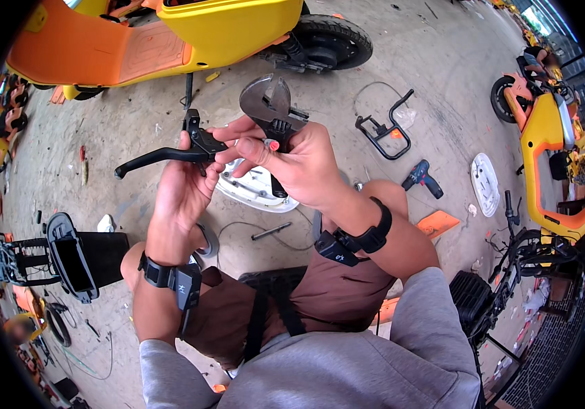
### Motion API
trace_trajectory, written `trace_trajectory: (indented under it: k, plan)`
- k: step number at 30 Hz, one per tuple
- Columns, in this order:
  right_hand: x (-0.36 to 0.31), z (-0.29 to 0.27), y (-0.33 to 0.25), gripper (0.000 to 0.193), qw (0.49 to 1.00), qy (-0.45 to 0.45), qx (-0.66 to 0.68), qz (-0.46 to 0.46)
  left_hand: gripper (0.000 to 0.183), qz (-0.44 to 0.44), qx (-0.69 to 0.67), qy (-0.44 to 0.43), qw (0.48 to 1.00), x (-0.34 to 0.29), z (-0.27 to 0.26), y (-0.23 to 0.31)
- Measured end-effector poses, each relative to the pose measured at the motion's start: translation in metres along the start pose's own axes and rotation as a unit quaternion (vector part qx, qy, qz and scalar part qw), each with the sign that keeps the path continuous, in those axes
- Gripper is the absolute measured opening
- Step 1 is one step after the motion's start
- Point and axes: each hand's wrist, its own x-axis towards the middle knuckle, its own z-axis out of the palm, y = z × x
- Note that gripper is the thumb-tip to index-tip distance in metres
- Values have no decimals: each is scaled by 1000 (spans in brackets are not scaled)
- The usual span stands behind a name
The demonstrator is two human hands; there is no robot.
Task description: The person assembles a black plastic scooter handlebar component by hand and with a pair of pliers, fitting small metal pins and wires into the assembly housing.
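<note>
A black brake lever [163, 155] with its bracket is gripped in my left hand [186, 184], the lever arm pointing left. My right hand [306, 163] is closed around an adjustable wrench [268, 102], whose wide grey jaws point up and away from me. A small red-tipped piece [273, 144] shows by the right thumb; what it belongs to I cannot make out. The fingertips of both hands meet at the bracket's right end. Below the hands, a white plastic shell [255, 194] lies on the floor, partly hidden by them.
A yellow and orange scooter [231, 34] stands ahead; another scooter [545, 157] is at right. A cordless drill [423, 178], black tubular frame [391, 129], white oval panel [485, 184], orange piece [437, 223] and screwdriver [83, 163] lie around. At left rests a black box-like part [81, 262].
</note>
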Motion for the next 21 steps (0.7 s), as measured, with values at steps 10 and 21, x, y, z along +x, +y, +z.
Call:
trace_trajectory:
  k: [10,21]
  plan:
    - [5,-12,-6,41,994,105,-17,2,51,42,2,-46,998,-7,2,11]
    - [8,-30,-12,42,976,217,22,25,61,-49,-69,-223,971,-21,6,18]
